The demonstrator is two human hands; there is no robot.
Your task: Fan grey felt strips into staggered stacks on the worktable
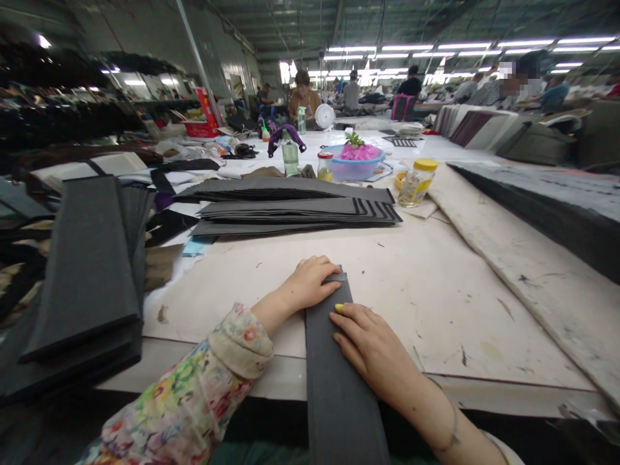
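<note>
A long dark grey strip of material [334,387] lies lengthwise on the pale table [426,290] and hangs over its near edge towards me. My left hand [310,281] rests on the strip's far end, fingers curled down over the corner. My right hand [368,342] lies flat on the strip's right side with its fingers stretched out, pressing it down. Neither hand lifts the strip off the table.
Fanned stacks of similar dark strips [295,210] lie further back, and thicker dark panels [92,265] are piled at the left. A yellow-lidded jar [417,182], a blue bowl with pink contents [356,161] and bottles stand behind. A padded roll [527,258] runs along the right. Other people sit far behind.
</note>
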